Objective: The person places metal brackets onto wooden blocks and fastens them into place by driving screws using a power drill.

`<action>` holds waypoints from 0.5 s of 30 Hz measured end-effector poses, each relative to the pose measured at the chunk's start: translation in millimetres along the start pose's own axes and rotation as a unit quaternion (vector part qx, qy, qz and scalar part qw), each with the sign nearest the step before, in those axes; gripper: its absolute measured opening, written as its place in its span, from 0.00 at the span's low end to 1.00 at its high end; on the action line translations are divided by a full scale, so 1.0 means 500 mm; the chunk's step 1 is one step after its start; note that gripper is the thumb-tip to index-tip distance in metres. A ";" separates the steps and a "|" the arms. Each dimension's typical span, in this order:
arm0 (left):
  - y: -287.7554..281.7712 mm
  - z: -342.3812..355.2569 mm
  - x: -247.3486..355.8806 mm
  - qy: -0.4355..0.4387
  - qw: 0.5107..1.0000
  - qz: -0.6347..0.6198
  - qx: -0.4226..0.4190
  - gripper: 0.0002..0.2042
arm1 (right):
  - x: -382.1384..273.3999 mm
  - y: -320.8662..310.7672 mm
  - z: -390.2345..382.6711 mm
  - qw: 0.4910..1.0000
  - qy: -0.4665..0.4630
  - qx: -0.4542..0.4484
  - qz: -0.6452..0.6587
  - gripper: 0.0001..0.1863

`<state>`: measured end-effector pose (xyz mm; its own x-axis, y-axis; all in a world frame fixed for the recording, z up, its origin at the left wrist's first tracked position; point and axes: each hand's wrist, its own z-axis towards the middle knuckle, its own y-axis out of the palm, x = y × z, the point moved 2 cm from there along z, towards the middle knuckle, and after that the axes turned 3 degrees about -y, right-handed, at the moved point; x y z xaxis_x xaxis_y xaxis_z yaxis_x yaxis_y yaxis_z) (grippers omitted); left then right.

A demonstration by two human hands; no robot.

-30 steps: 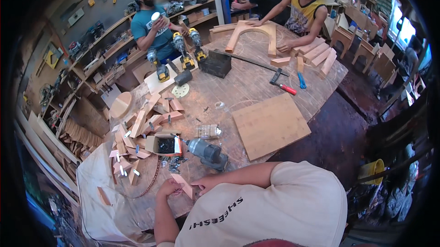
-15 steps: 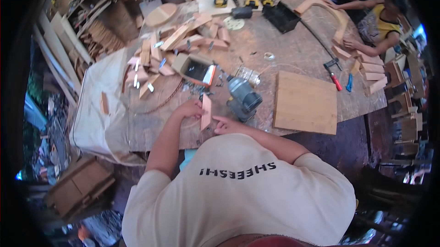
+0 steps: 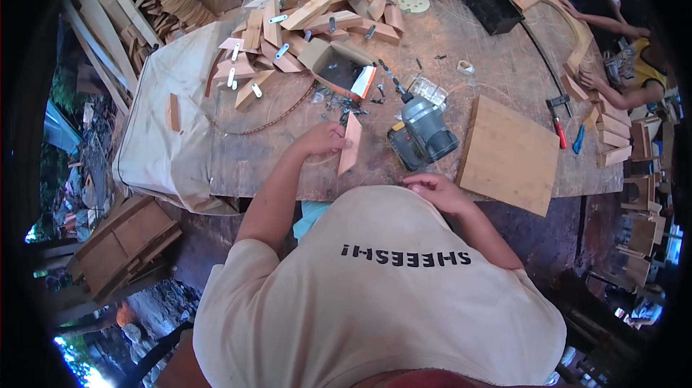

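Note:
My left hand (image 3: 322, 140) grips a short reddish wood block (image 3: 350, 149) with slanted ends, held upright above the bench front. Near the bench edge, my right hand (image 3: 441, 193) has its fingers partly stretched and a little apart, with nothing plainly held. Between and beyond my hands, a grey and yellow cordless power driver (image 3: 425, 132) lies on the bench, its bit pointing away. An open cardboard box (image 3: 324, 64) of dark small parts sits beyond the block, with small dark hardware (image 3: 346, 103) scattered beside it.
Wood pieces (image 3: 313, 17), several with metal plates, are heaped at the far left. A square wooden board (image 3: 510, 154) lies to the right. Farther right are a red-handled clamp (image 3: 560, 128), stacked blocks (image 3: 614, 132) and another person's hand (image 3: 595, 81) by a curved wooden piece (image 3: 577, 38).
My right hand has drawn away from the wood block, rightward to the bench edge by the driver. My left hand keeps hold of the block. The whole view has shifted.

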<state>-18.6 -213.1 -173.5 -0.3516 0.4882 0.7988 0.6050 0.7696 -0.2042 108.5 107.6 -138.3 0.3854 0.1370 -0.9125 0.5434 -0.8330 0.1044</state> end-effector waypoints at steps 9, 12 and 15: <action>0.001 -0.024 0.027 -0.011 0.996 0.071 0.053 0.15 | 0.012 -0.025 0.047 0.998 -0.019 0.019 -0.060 0.15; 0.008 -0.027 0.034 -0.012 0.997 0.060 0.046 0.14 | 0.031 -0.032 0.058 0.997 -0.011 0.004 -0.076 0.15; -0.002 -0.027 0.011 -0.007 1.000 0.017 0.016 0.11 | 0.030 -0.029 0.057 0.998 0.010 0.000 -0.067 0.15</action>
<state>-11.6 -216.5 -161.4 -0.3411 0.5205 0.7828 0.5943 0.7646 -0.2494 84.8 106.4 -164.7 0.3246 0.2578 -0.9100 0.5904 -0.8069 -0.0180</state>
